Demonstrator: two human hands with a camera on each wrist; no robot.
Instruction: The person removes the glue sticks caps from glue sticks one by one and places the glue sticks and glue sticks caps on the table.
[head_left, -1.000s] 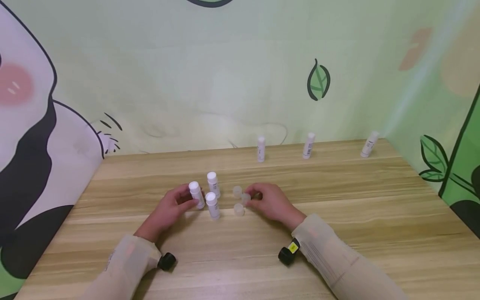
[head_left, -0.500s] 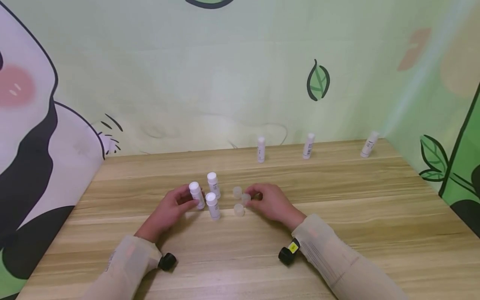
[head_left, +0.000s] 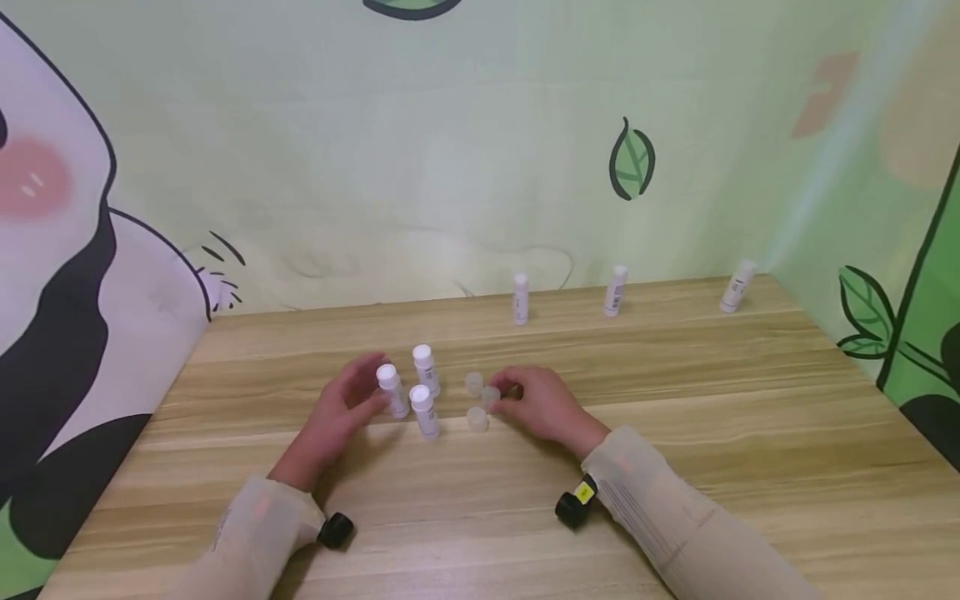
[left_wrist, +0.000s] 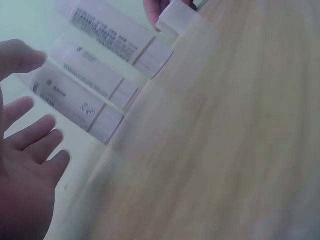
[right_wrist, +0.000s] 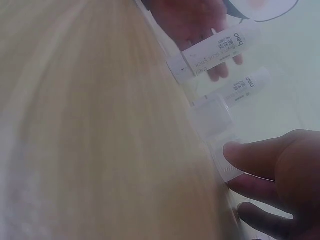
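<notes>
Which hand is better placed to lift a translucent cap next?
Likely the right hand: its thumb and a finger pinch the rightmost cap. The left hand is open beside the three nearer white glue sticks, which stand between it and the caps.

– How is the worktop point(head_left: 750, 417) lit?
– Softly and fairly evenly; a pale sheen is spread along the near edge, and a soft shadow is cast beside the left sleeve point(head_left: 255, 533).
– And the wall point(head_left: 450, 167)?
– Above the far right corner, it is crossed by a slanting pale streak.
– Is sharpness kept?
– Outlines are held in the head view, though print on the sticks point(head_left: 425, 415) is too small to be read. In both wrist views, a milky haze is laid over everything and the worktop's grain is smeared. The caps point(head_left: 477, 419) are nearly washed out in the right one; the left hand point(left_wrist: 25, 195) is rendered dim in the left.
</notes>
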